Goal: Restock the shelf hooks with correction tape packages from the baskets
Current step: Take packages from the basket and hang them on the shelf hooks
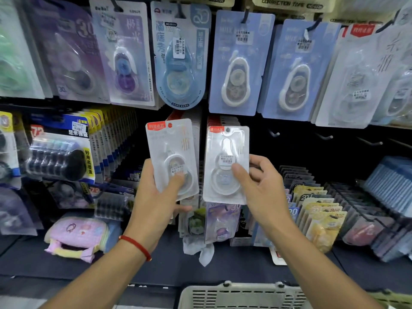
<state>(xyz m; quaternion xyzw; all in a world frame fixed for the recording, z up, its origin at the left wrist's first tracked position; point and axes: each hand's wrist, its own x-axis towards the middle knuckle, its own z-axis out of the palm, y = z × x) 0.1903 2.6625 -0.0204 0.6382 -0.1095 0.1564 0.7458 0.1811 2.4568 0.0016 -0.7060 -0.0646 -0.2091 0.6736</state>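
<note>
The left hand (156, 195) grips a white correction tape package (172, 157) from below, thumb curled across the blister front and fingers behind the card, holding it upright with a slight lean toward 11 o'clock. At its 3 o'clock, just beside it, the right hand (260, 181) pinches a second white package (226, 163), thumb pressed on the blister near the price sticker, fingers curled behind its right edge; the hole at its top sits at a hook, in front of a stack of like packages. A red string bracelet (136, 246) circles the left wrist. At 12 o'clock hangs a row of blue and purple carded tapes (231, 63) on hooks. At 3 o'clock several bare hooks (324, 137) jut from the dark back panel. A pale slotted basket (240, 295) shows at 6 o'clock, below the dark shelf (156, 264), where a pink pouch (77, 237) lies at 8 o'clock.
</note>
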